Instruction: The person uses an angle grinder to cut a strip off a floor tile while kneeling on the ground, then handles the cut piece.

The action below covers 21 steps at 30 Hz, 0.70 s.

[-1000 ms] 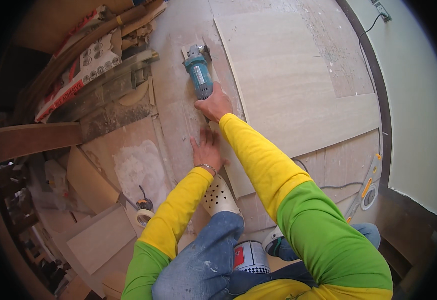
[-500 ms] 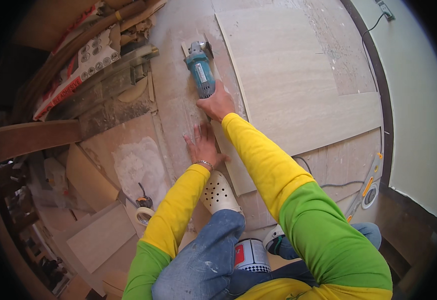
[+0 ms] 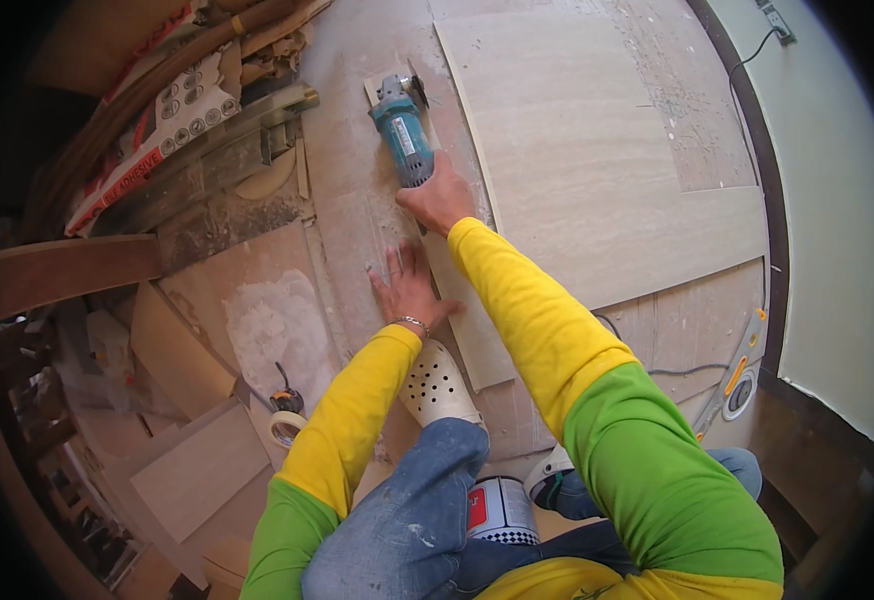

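My right hand (image 3: 439,196) is wrapped round the rear of a teal angle grinder (image 3: 402,135), its disc (image 3: 419,90) at the far end on the right side. Below the grinder lies a narrow strip of beige tile (image 3: 469,320), running from under the tool toward my foot. My left hand (image 3: 409,285) rests flat with fingers spread, nearer to me, its thumb reaching over the strip's edge. A cream clog (image 3: 435,385) on my foot stands just behind that hand. Whether the disc touches the tile I cannot tell.
Large beige tiles (image 3: 577,150) lie to the right. A spirit level (image 3: 732,375) and a grey cable (image 3: 687,372) are near the wall. At left are a roll of tape (image 3: 287,428), a cut tile piece (image 3: 202,485) and a red-and-white bag (image 3: 157,150). A paint can (image 3: 503,510) is beneath me.
The grinder and my right hand have shifted very slightly, with the grinder's head a little farther away. My left hand stays in about the same place.
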Motion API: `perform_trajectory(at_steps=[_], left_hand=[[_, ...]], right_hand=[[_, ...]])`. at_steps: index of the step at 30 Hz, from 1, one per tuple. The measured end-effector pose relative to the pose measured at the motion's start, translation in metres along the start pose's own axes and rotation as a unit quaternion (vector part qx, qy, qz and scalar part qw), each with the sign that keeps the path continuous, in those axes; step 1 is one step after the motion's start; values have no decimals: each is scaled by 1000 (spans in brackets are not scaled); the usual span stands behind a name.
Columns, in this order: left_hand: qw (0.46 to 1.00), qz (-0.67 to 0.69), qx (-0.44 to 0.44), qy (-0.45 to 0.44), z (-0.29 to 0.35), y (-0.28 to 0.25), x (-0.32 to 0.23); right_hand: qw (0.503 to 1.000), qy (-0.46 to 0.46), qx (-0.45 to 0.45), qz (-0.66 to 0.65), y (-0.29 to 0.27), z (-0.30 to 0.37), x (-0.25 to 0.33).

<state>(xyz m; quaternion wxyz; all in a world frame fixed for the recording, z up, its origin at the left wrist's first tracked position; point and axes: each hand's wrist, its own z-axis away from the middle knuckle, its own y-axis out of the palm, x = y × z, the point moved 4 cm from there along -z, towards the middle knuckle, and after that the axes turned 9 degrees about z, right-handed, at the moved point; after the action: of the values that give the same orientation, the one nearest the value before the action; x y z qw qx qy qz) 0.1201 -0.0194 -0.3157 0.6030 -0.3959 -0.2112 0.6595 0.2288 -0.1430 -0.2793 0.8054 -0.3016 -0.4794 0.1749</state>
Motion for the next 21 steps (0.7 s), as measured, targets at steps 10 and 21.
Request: perform_trajectory(at_steps=[10,21], left_hand=[[1000,-11,-6,-1,2,-3,-2],[1000,-22,-5,-3,1,-3,-3]], right_hand=[[1000,-1,0,-4,-1,1,4],[1000,0,4,-9,4,7,-1]])
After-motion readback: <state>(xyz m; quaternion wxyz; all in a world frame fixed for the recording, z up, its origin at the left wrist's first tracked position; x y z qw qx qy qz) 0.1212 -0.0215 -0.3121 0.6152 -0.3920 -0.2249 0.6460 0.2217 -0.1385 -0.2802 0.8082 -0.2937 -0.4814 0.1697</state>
